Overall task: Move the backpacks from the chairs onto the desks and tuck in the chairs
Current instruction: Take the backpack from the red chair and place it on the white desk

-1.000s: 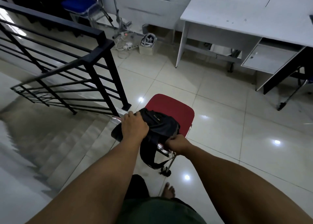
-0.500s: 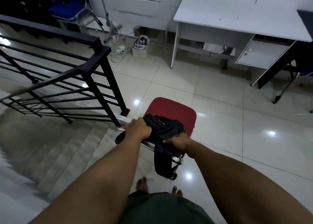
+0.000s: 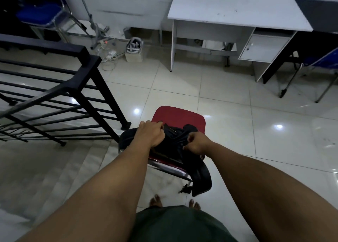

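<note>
Black soft backpack (image 3: 175, 137) gripped by both hands, left hand (image 3: 152, 134) and right hand (image 3: 196, 144).

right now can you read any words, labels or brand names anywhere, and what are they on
None can be read.
The black backpack on the red chair carries a small pale mark, too blurred to read.
The white desk and its cabinet door show no lettering.

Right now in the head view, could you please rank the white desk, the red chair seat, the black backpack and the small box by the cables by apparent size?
1. white desk
2. black backpack and red chair seat: too close to rank, since the backpack hides part of the seat
3. small box, farther from the camera
</note>
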{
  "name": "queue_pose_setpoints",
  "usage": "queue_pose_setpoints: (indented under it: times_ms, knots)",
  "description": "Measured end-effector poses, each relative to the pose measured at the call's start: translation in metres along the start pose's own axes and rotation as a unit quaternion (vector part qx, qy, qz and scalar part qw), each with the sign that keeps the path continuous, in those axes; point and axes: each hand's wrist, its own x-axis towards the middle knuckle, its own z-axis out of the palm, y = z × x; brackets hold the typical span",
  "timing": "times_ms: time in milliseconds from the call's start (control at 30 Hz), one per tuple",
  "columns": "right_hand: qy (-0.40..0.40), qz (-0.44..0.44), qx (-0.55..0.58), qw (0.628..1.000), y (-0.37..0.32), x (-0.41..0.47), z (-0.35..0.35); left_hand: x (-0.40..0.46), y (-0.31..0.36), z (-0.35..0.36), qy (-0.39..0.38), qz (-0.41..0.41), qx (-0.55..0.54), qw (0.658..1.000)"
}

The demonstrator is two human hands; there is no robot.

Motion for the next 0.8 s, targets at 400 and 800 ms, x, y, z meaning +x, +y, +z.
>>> queue_pose_setpoints:
  times_ms: [400,800]
  knots:
    - [0.194,0.012,-0.079,0.978,-0.005,0.027,-0.02,0.049,-0.002,-0.022,-0.063,0.003,-0.104,0.993]
    - [0.128,0.04,-0.13,0.982,-0.001,0.045,-0.025,0.071,0.02,-0.004,-0.078,0.101,0.127,0.984]
